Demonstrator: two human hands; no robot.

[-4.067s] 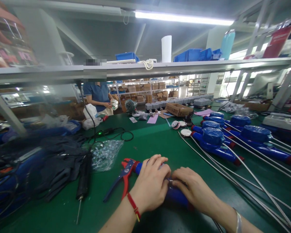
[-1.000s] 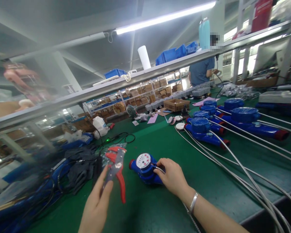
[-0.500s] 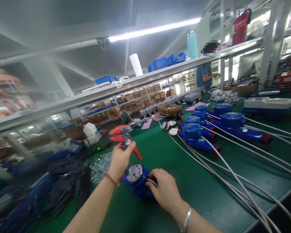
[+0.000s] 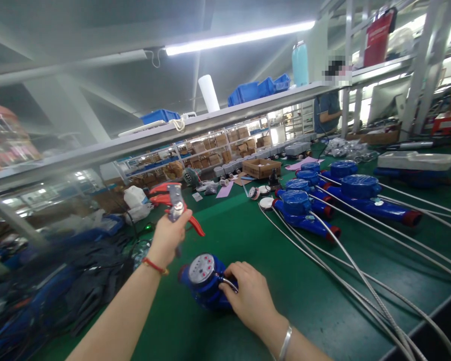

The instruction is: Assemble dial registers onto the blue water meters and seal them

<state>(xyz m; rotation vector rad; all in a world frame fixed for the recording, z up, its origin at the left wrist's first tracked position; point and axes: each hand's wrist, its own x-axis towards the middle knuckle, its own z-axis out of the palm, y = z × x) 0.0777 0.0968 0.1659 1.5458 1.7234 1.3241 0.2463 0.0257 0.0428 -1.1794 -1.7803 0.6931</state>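
Observation:
My left hand (image 4: 170, 235) is raised over the bench, closed around a red and grey hand tool (image 4: 176, 204) that looks like a wire stripper. Below and to its right sits a blue water meter (image 4: 206, 281) with its round dial (image 4: 202, 268) facing up. The fingers of my right hand (image 4: 250, 293) pinch a short metal-sheathed cable (image 4: 230, 284) at the meter's side. My palm hides part of the cable and of the meter body.
More blue meters (image 4: 296, 203) with red end caps stand to the right, their long braided cables (image 4: 353, 263) running toward the front edge. Dark cloth (image 4: 97, 281) lies at left. A cardboard box (image 4: 261, 169) is farther back; a co-worker (image 4: 326, 113) is beyond the shelf.
My left hand has moved left with the tool, away from the meter. The meter and my right hand appear slightly farther left; the right hand still pinches the cable.

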